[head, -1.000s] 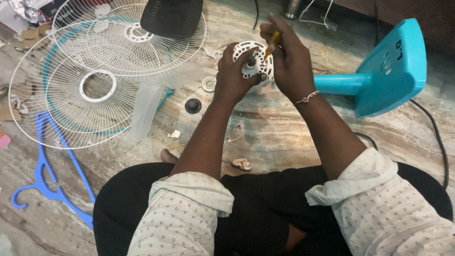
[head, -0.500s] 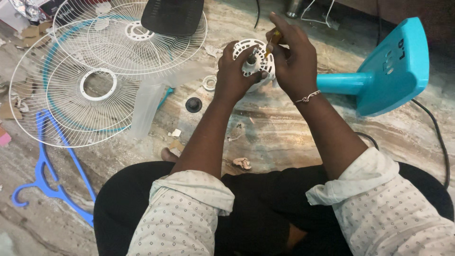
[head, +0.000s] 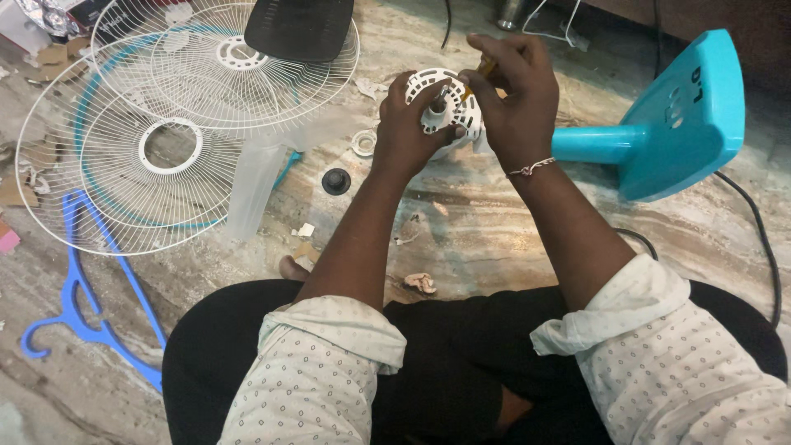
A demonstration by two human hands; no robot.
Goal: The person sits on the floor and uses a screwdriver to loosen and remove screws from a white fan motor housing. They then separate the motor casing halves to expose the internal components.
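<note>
Head view: left hand wraps around the white fan motor cover, held above the floor. Right hand pinches a small screwdriver against it, so a screw is probably being worked; steady pressure seems needed. Wire fan guards lie well left, blue stand near right.

White fan motor housing being worked on with a small tool.

The round white motor housing, slotted with vents and showing a short metal shaft at its centre, is sitting tilted above the marble floor, just beside the teal fan stand. A thin orange-handled screwdriver is pointing down into its upper right face.
</note>
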